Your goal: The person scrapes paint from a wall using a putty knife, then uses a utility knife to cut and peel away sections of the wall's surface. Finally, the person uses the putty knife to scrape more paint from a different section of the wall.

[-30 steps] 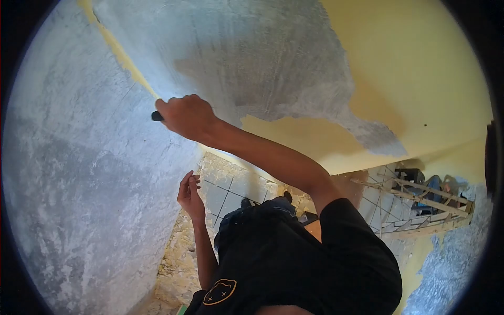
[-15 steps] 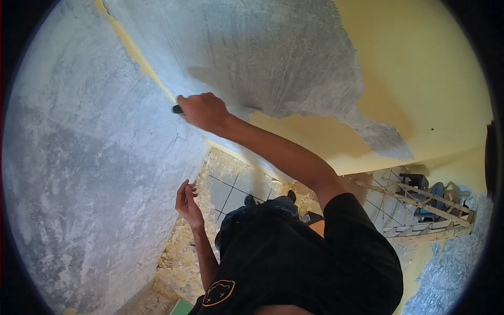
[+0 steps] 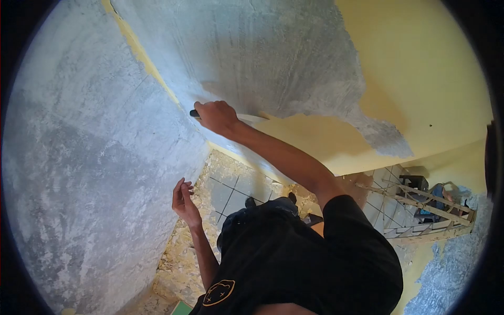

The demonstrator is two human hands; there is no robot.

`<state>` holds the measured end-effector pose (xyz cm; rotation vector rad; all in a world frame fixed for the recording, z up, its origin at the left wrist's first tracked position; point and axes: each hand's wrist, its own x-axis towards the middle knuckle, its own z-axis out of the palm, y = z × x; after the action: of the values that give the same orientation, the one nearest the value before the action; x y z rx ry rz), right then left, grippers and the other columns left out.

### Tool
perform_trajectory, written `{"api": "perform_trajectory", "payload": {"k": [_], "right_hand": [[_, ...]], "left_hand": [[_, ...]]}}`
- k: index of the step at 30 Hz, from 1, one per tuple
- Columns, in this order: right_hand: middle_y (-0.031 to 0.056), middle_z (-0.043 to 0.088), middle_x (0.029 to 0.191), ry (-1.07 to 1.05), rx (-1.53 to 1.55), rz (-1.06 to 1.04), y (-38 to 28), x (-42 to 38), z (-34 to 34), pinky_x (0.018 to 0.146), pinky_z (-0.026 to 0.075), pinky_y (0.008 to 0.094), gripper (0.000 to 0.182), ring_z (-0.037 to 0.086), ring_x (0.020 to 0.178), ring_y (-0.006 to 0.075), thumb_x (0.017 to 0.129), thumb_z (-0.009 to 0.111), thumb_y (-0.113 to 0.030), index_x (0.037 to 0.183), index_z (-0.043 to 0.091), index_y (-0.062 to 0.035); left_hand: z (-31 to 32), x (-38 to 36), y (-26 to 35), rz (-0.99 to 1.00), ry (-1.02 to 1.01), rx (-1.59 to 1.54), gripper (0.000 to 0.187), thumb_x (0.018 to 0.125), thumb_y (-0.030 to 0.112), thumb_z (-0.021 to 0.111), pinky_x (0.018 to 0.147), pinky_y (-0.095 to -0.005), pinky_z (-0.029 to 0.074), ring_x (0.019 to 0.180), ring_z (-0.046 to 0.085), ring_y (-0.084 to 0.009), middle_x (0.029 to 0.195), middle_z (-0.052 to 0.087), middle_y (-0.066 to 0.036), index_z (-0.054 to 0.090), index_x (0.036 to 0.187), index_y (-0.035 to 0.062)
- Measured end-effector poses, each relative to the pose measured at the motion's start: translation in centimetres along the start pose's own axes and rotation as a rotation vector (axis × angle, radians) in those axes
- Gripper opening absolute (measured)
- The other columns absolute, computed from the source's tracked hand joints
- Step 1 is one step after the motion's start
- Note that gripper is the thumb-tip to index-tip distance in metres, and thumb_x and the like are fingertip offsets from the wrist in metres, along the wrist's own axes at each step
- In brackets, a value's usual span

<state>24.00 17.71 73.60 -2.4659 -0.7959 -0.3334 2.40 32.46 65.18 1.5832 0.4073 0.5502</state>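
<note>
My right hand (image 3: pixel 218 116) is wrapped round the black handle (image 3: pixel 195 113) of a scraper, close to the wall corner. The scraper's thin metal blade (image 3: pixel 252 117) sticks out past my wrist, its tip at the lower border of the grey patch where yellow paint (image 3: pixel 315 134) begins. Bare grey plaster (image 3: pixel 273 58) spreads above that hand. Lower down, my left hand (image 3: pixel 185 203) hangs free beside the grey left wall (image 3: pixel 100 184), fingers loosely bent and apart, holding nothing.
Yellow paint flakes (image 3: pixel 181 247) litter the tiled floor (image 3: pixel 231 191) along the walls. A wooden ladder (image 3: pixel 430 202) lies at the right, with a black stool (image 3: pixel 413 182) behind it. A yellow strip (image 3: pixel 139 50) runs down the corner.
My right hand has moved right and slightly down with the scraper, bringing the blade to the yellow paint's edge. My left hand has shifted slightly left.
</note>
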Motion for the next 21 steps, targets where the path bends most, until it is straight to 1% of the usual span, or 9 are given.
{"api": "perform_trajectory", "payload": {"k": [3,5,7,10,11,14,17,19,21], "right_hand": [[0.0162,0.064,0.071,-0.036,0.021,-0.021,-2.2,0.7,-2.7,0.056,0.051,0.0474,0.020,0.065,0.063,0.0363,0.083,0.064,-0.021,0.088,0.057,-0.0034],[0.0158,0.064,0.071,0.058,-0.016,-0.107,-3.9,1.3,-5.0,0.055,0.051,0.0471,0.021,0.064,0.062,0.0355,0.083,0.065,-0.021,0.087,0.056,-0.0037],[0.0151,0.064,0.070,0.078,-0.055,-0.111,-1.8,1.2,-3.7,0.053,0.051,0.0457,0.020,0.064,0.061,0.0348,0.084,0.065,-0.021,0.087,0.056,-0.0041],[0.0154,0.063,0.067,-0.050,-0.046,0.125,2.5,-0.3,0.2,0.054,0.051,0.0462,0.019,0.065,0.063,0.0343,0.084,0.064,-0.021,0.087,0.056,-0.0045],[0.0154,0.063,0.067,-0.044,-0.051,0.114,1.8,-0.1,0.1,0.054,0.051,0.0462,0.019,0.065,0.063,0.0343,0.084,0.064,-0.021,0.087,0.056,-0.0045],[0.0149,0.062,0.066,0.052,-0.053,-0.115,-2.0,-0.6,-1.8,0.052,0.051,0.0441,0.018,0.065,0.062,0.0332,0.084,0.064,-0.021,0.084,0.056,-0.0046],[0.0140,0.062,0.065,0.153,-0.098,-0.131,-2.0,0.9,-3.8,0.050,0.050,0.0423,0.018,0.064,0.060,0.0325,0.084,0.064,-0.021,0.084,0.056,-0.0052],[0.0127,0.062,0.066,0.079,-0.042,-0.055,1.0,-0.7,-0.9,0.049,0.050,0.0411,0.020,0.063,0.055,0.0317,0.083,0.065,-0.024,0.086,0.058,-0.0063],[0.0125,0.063,0.067,-0.001,-0.125,-0.101,0.2,-2.0,1.1,0.049,0.050,0.0413,0.023,0.063,0.056,0.0310,0.083,0.066,-0.027,0.089,0.058,-0.0064]], "left_hand": [[-0.2,0.0,-1.2,-0.020,-0.009,-0.011,0.024,0.096,0.014,0.054,0.069,-0.0264,0.047,0.080,0.060,-0.0128,0.090,0.067,-0.008,0.065,0.112,-0.0002],[0.1,-0.4,-0.8,-0.036,-0.033,0.000,0.024,0.096,0.014,0.054,0.068,-0.0264,0.047,0.079,0.059,-0.0126,0.090,0.067,-0.008,0.064,0.112,-0.0002],[0.6,-0.6,-0.1,-0.045,-0.044,0.007,0.024,0.096,0.014,0.054,0.068,-0.0263,0.047,0.079,0.059,-0.0124,0.089,0.067,-0.008,0.064,0.112,-0.0003],[0.1,-0.3,0.5,0.000,-0.026,-0.012,0.024,0.096,0.013,0.054,0.068,-0.0262,0.048,0.079,0.059,-0.0119,0.089,0.067,-0.008,0.064,0.112,-0.0003],[-0.2,-0.3,0.5,-0.002,-0.007,-0.012,0.024,0.096,0.013,0.054,0.068,-0.0261,0.048,0.079,0.059,-0.0119,0.089,0.067,-0.008,0.064,0.113,-0.0004],[-0.6,-0.7,-0.9,-0.030,-0.010,-0.007,0.023,0.096,0.013,0.054,0.068,-0.0261,0.047,0.079,0.060,-0.0122,0.090,0.067,-0.008,0.064,0.112,-0.0004],[-0.2,-0.9,-0.7,-0.042,-0.032,0.005,0.023,0.096,0.014,0.054,0.068,-0.0260,0.047,0.079,0.060,-0.0125,0.091,0.067,-0.008,0.065,0.112,-0.0003],[-1.1,-1.5,-0.4,-0.031,-0.034,0.013,0.023,0.096,0.014,0.055,0.067,-0.0259,0.047,0.079,0.060,-0.0127,0.091,0.067,-0.008,0.065,0.112,-0.0003],[-1.4,-1.1,-0.6,-0.034,0.005,-0.019,0.024,0.096,0.015,0.055,0.067,-0.0261,0.047,0.079,0.060,-0.0127,0.091,0.067,-0.008,0.065,0.112,-0.0006]]}}
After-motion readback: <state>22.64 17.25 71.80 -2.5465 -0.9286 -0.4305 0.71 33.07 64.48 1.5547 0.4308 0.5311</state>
